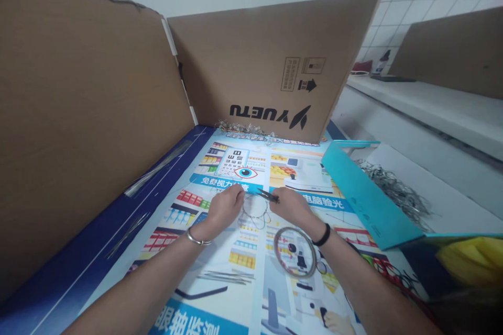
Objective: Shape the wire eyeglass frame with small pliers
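My left hand (226, 207) is closed in a pinch on a thin wire loop (255, 216), which hangs between my two hands above the printed sheet. Gripped in my right hand (291, 206) is a small pair of dark pliers (267, 195). Their narrow jaws point left towards the left fingertips and look slightly apart; whether they touch the wire I cannot tell. The handles are mostly hidden in the right palm. Below the right hand lies a round coil of wire (277, 255). Several straight wire lengths (228, 276) rest nearer me, between the forearms.
Cardboard panels (267, 63) wall off the back and left (86, 94). Along the back panel's foot lies a heap of wire pieces (247, 129). More wire bundles (157, 170) are at left. To the right, a turquoise box (365, 193) holds tangled wire (393, 188).
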Motion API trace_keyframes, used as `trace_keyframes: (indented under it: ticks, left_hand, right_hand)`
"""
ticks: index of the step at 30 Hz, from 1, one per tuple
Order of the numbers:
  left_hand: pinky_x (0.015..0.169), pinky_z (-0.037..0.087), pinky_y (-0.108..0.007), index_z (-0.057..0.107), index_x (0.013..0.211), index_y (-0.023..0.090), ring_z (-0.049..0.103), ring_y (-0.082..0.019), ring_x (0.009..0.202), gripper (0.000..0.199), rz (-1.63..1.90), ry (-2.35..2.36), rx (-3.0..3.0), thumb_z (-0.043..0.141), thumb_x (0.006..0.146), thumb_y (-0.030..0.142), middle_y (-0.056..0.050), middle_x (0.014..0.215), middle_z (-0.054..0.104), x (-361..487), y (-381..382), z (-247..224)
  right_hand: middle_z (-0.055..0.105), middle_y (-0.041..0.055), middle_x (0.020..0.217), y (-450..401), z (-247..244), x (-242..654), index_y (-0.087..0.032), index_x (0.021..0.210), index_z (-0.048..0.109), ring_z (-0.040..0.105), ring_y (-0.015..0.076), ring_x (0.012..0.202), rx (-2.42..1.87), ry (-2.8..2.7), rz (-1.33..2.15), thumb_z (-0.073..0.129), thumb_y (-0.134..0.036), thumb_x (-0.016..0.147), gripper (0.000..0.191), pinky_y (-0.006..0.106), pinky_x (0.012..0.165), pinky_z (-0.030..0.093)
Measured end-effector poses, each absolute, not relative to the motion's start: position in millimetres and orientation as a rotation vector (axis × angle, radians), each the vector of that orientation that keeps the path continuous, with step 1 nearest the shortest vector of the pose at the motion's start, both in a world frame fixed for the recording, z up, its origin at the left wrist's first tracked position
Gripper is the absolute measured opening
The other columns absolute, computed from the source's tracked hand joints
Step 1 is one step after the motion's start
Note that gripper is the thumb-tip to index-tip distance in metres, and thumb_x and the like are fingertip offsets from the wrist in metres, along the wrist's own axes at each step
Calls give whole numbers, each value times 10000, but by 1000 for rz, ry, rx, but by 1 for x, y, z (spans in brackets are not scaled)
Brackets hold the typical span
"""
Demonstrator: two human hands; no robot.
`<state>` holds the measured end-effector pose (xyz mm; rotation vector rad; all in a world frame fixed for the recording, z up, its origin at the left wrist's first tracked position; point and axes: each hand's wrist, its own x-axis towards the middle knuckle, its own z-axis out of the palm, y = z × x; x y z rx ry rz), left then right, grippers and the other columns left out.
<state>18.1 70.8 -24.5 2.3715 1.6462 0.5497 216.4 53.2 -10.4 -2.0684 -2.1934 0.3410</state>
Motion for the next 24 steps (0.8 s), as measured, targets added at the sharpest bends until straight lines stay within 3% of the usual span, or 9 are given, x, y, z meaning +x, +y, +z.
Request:
trace_keyframes:
  ticks: [8, 15, 18, 24]
  left_hand:
    - [570, 298, -254, 529, 919, 224, 592, -175, 717, 244, 466, 1707, 2342, 298, 916, 304, -27, 817, 646, 22, 71, -18]
    - [582, 309, -246, 537, 934, 226, 594, -168, 725, 252, 461, 1728, 2305, 309, 916, 333, -26, 835, 655, 22, 73, -21]
    - [580, 306, -246, 534, 931, 231, 592, -169, 716, 247, 487, 1703, 2317, 307, 916, 326, -19, 809, 650, 20, 74, -24]
    - [554, 285, -246, 525, 939, 233, 592, -172, 702, 248, 492, 1692, 2319, 300, 917, 337, -18, 782, 647, 17, 73, -26]
  right_hand:
    - [631, 7, 684, 50, -6, 216, -209, 706, 606, 535, 122, 604, -1945, -2266, 394, 492, -220, 737, 118, 231, 477, 209]
    - [630, -8, 738, 52, -11, 216, -203, 697, 611, 529, 116, 661, -1748, -2348, 415, 501, -174, 709, 115, 218, 530, 251]
    - [625, -5, 742, 51, -11, 218, -203, 713, 618, 537, 120, 684, -1675, -2382, 440, 510, -243, 758, 124, 218, 554, 271]
    - [622, 65, 892, 50, -6, 223, -208, 927, 622, 534, 201, 881, -1891, -2350, 23, 527, -378, 826, 218, 275, 709, 307]
